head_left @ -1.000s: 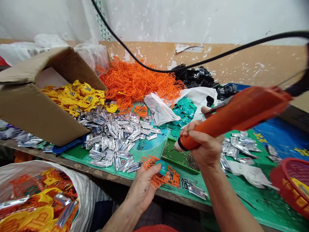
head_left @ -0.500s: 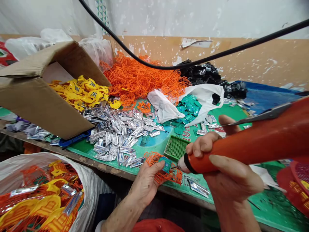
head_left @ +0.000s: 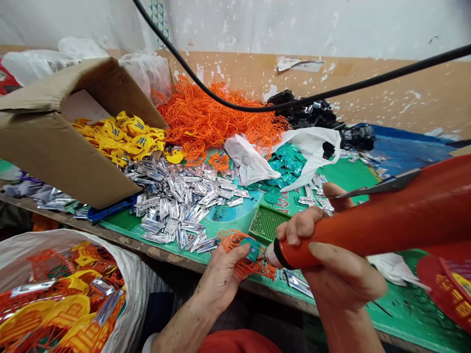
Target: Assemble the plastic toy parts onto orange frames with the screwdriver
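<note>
My left hand (head_left: 224, 274) grips an orange plastic lattice piece (head_left: 245, 267) with a small teal tag (head_left: 252, 248) on it, near the front edge of the bench. My right hand (head_left: 324, 235) is closed around the thick handle of an orange electric tool (head_left: 371, 230), which has a flat metal strip along its top. The tool's pale tip (head_left: 270, 255) sits right by the lattice piece, and I cannot tell whether they touch. Its handle hides the bench behind it.
A green bench mat (head_left: 228, 230) holds heaps of silver pieces (head_left: 176, 206), teal pieces (head_left: 283, 166), orange lattice (head_left: 213, 115) and black pieces (head_left: 312, 110). Yellow pieces (head_left: 121, 137) lie by a cardboard box (head_left: 62, 142). A filled white sack (head_left: 62, 289) stands lower left, a red basket (head_left: 452, 289) right.
My right hand has brought the orange tool down and left, its tip now beside the lattice piece in my left hand. The view has shifted slightly.
</note>
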`<act>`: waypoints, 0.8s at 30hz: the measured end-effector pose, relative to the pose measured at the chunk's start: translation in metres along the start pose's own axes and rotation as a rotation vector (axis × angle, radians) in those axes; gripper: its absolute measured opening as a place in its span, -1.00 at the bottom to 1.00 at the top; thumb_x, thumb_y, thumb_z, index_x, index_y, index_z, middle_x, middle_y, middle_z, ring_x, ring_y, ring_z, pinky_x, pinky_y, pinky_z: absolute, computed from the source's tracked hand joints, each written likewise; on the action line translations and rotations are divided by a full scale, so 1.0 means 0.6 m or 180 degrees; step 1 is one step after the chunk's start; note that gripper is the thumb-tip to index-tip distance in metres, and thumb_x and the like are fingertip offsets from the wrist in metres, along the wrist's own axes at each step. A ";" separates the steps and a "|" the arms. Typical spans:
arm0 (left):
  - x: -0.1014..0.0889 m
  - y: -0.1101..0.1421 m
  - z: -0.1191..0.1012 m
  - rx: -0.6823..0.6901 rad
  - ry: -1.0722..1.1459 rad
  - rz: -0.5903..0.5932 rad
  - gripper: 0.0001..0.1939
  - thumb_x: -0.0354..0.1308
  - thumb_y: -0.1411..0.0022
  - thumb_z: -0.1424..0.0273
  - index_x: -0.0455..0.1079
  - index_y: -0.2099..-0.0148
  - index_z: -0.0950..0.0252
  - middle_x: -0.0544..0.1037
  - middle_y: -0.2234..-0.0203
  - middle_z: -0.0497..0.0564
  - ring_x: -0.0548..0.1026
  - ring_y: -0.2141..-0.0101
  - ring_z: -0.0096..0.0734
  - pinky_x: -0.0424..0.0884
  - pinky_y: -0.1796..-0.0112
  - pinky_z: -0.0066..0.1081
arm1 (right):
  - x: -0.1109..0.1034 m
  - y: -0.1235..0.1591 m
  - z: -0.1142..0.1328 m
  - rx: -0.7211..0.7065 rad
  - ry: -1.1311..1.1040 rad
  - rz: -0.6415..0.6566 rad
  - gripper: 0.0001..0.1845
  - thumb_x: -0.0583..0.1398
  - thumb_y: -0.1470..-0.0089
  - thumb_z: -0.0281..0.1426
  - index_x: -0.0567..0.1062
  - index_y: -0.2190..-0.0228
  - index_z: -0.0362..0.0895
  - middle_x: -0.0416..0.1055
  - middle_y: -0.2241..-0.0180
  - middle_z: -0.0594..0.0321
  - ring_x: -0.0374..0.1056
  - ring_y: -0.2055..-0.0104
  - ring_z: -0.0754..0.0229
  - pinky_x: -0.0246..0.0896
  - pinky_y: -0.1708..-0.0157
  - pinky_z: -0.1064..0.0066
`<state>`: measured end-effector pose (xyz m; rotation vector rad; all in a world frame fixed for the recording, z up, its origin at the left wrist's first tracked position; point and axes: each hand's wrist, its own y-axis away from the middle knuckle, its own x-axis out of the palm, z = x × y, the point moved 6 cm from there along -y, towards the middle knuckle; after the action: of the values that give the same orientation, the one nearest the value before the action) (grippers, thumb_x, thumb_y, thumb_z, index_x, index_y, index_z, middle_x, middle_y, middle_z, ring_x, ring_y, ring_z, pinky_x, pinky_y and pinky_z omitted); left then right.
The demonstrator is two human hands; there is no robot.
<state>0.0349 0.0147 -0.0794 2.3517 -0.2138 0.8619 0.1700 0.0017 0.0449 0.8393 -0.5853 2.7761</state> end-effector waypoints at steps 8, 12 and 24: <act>0.004 0.005 -0.002 -0.0025 -0.0020 -0.0044 -0.59 0.45 0.11 0.39 0.43 0.19 0.31 0.58 0.35 0.00 0.54 0.39 -0.32 0.52 0.35 -0.30 | -0.003 -0.005 -0.004 0.0024 0.0213 -0.0124 -0.39 0.36 0.18 -0.43 0.42 0.03 0.10 0.37 0.51 0.38 0.33 0.52 0.24 0.37 0.38 0.26; 0.005 0.006 -0.002 -0.0016 -0.0022 -0.0065 -0.58 0.47 0.15 0.37 0.43 0.21 0.31 0.59 0.38 0.00 0.55 0.41 -0.30 0.52 0.35 -0.29 | -0.001 -0.002 -0.006 0.0068 0.0221 -0.0009 -0.38 0.37 0.15 -0.42 0.39 0.02 0.12 0.38 0.51 0.40 0.34 0.51 0.25 0.37 0.35 0.27; 0.008 0.003 -0.001 -0.0017 -0.0084 0.0167 -0.63 0.43 0.08 0.41 0.45 0.19 0.31 0.52 0.47 -0.07 0.48 0.48 -0.43 0.46 0.36 -0.38 | 0.017 0.008 -0.012 0.0085 0.0424 0.0389 -0.40 0.31 0.16 -0.51 0.30 0.06 0.06 0.38 0.50 0.43 0.34 0.51 0.24 0.31 0.45 0.31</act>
<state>0.0377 0.0137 -0.0749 2.3628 -0.2895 0.8545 0.1568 0.0012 0.0434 0.6369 -0.5957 2.9279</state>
